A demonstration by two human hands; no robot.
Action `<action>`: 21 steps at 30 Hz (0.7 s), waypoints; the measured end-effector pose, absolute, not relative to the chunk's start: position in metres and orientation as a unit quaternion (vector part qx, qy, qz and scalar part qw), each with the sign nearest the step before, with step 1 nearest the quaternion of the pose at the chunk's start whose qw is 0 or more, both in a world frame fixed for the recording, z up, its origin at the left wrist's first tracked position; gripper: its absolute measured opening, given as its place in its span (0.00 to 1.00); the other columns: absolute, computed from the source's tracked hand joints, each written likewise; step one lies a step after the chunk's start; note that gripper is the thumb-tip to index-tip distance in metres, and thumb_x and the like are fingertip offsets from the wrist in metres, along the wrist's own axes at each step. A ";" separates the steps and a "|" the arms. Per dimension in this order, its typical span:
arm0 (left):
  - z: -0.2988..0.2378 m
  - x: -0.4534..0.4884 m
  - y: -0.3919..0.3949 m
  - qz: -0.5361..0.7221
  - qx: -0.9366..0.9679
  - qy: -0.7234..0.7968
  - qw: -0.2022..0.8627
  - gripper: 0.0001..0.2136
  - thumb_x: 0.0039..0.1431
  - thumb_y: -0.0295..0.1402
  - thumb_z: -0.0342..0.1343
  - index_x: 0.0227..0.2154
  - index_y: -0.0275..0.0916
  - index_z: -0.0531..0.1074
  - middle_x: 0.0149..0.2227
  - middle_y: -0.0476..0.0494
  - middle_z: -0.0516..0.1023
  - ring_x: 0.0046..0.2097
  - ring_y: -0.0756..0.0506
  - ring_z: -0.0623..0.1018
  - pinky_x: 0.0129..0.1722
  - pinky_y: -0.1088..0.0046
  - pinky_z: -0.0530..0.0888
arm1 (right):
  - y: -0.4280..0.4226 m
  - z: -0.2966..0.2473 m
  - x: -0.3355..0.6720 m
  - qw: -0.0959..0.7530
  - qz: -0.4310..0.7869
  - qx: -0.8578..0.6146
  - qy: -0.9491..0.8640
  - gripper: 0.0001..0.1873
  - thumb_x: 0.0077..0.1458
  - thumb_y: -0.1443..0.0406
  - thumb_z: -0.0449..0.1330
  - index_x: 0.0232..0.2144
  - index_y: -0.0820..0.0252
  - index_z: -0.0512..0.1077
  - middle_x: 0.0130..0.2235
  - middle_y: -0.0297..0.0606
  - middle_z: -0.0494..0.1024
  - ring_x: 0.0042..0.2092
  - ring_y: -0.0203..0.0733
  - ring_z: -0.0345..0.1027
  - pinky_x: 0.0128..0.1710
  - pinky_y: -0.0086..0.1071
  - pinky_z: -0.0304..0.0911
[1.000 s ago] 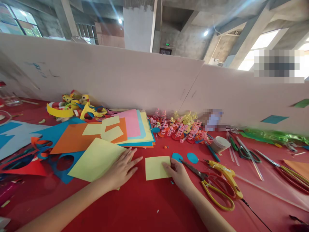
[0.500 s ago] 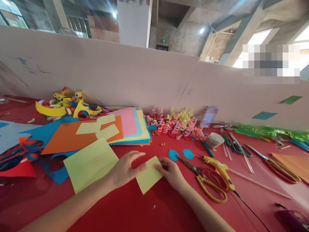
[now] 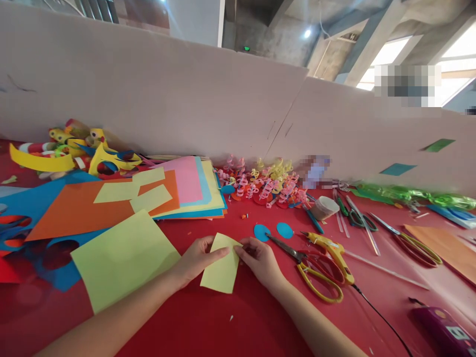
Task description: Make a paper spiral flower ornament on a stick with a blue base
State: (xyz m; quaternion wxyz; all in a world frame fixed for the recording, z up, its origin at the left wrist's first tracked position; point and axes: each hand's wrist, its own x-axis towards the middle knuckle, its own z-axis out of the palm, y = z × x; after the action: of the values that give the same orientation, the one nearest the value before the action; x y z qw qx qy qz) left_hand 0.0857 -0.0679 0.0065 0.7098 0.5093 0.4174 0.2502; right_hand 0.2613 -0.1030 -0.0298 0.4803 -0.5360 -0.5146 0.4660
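Between my two hands is a small pale yellow sheet of paper [image 3: 220, 270], tilted above the red table. My left hand [image 3: 199, 260] grips its left edge, thumb lying across the front. On the upper right edge, my right hand [image 3: 260, 260] pinches the sheet between thumb and fingers. A larger yellow sheet [image 3: 122, 258] lies flat beside my left forearm. To the right of my right hand are two blue paper circles [image 3: 284, 230] and scissors with red and yellow handles [image 3: 320, 282], their tip touching one circle. A yellow glue gun [image 3: 332, 253] lies against the scissors.
Coloured sheets [image 3: 191, 186] are stacked at the back left, with small yellow pieces [image 3: 150, 199] on top. Curled pink and yellow strips [image 3: 273, 186] sit along the white partition [image 3: 186, 99]. More scissors [image 3: 416, 245], a white cup [image 3: 324, 208] and a purple tool [image 3: 444, 327] lie to the right.
My left hand has closed onto the small yellow sheet, which my right hand alone held before. The sheet has turned more upright. The view has shifted slightly right and down.
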 end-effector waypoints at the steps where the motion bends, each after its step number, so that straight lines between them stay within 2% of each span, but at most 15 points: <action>1: 0.007 0.086 -0.068 0.245 0.510 0.412 0.714 0.15 0.44 0.43 0.62 0.33 0.40 0.74 0.33 0.45 0.81 0.34 0.42 0.79 0.32 0.69 0.73 | -0.104 -0.030 0.261 0.472 0.452 -0.544 -0.527 0.15 0.49 0.53 0.60 0.28 0.58 0.69 0.23 0.31 0.70 0.24 0.36 0.66 0.25 0.28 0.62; 4: 0.006 0.087 -0.068 0.249 0.520 0.432 0.694 0.15 0.45 0.45 0.61 0.31 0.40 0.74 0.32 0.45 0.81 0.33 0.42 0.79 0.31 0.70 0.73 | -0.107 -0.027 0.262 0.452 0.426 -0.553 -0.555 0.15 0.50 0.53 0.59 0.28 0.59 0.72 0.23 0.33 0.72 0.25 0.38 0.67 0.26 0.29 0.62; 8: 0.002 0.086 -0.068 0.251 0.512 0.441 0.692 0.15 0.46 0.45 0.60 0.32 0.39 0.75 0.31 0.44 0.81 0.33 0.42 0.79 0.31 0.69 0.73 | -0.106 -0.018 0.266 0.471 0.510 -0.506 -0.512 0.22 0.55 0.49 0.52 0.28 0.61 0.73 0.23 0.36 0.73 0.26 0.37 0.68 0.28 0.30 0.65; 15: 0.004 0.084 -0.067 0.243 0.509 0.434 0.702 0.13 0.48 0.42 0.60 0.32 0.37 0.75 0.29 0.45 0.81 0.29 0.45 0.78 0.28 0.74 0.71 | -0.100 -0.016 0.272 0.460 0.565 -0.477 -0.491 0.18 0.46 0.51 0.61 0.27 0.61 0.73 0.23 0.33 0.74 0.25 0.34 0.67 0.27 0.27 0.62; 21: 0.003 0.083 -0.068 0.250 0.526 0.422 0.695 0.13 0.49 0.41 0.59 0.34 0.39 0.76 0.31 0.45 0.81 0.31 0.45 0.78 0.30 0.73 0.72 | -0.100 -0.016 0.272 0.467 0.586 -0.448 -0.488 0.23 0.51 0.48 0.55 0.23 0.61 0.73 0.21 0.34 0.73 0.23 0.33 0.66 0.27 0.28 0.62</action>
State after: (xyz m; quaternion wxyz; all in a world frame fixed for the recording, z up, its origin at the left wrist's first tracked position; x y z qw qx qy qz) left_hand 0.0835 -0.0676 0.0034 0.6949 0.5255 0.4223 0.2501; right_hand 0.2721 -0.1000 -0.0160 0.4667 -0.4479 -0.4885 0.5856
